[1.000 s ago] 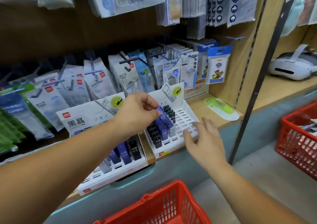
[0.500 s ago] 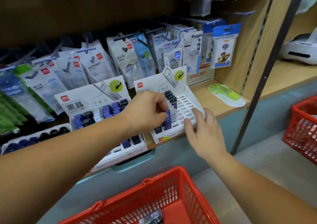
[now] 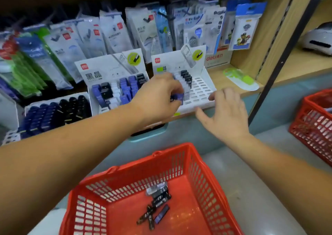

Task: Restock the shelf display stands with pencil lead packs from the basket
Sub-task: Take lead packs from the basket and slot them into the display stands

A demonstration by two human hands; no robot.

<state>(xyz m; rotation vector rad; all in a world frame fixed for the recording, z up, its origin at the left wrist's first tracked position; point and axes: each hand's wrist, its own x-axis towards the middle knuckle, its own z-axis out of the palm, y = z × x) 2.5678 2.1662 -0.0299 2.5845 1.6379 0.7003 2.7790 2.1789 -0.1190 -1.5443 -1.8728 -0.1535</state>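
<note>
Two bare hands reach toward a shop shelf at mid-frame. The left hand [image 3: 158, 98], centre of frame, is curled w/ fingertips pinched on a blue pencil lead pack [image 3: 177, 96], held at the front-left rows of the right display stand [image 3: 201, 94], a white slotted tray w/ an upright card back. That stand holds a few black, white & blue packs at its rear left; the rest of its slots, to the right & front, show bare. The right hand [image 3: 225, 114], centre-right, is spread wide w/ fingers apart, holding nothing, fingertips just beside the stand's front-right edge; cannot tell if they touch it. Left of it stands a second display stand [image 3: 111, 73], mid-left of centre, fuller w/ blue, black & white packs. Further left, a third tray [image 3: 53, 112] carries rows of dark blue & black packs. Hanging bagged stationery [image 3: 111, 31] fills the upper frame behind the stands. The wooden shelf [image 3: 222, 80] also bears a green-and-white item [image 3: 240, 78] lying flat, right of centre. A red basket [image 3: 197, 180] sits bottom centre, w/ several loose packs [image 3: 156, 204] on its floor, mostly black, one blue. A second red basket [image 3: 316, 125] shows at the right edge.
</note>
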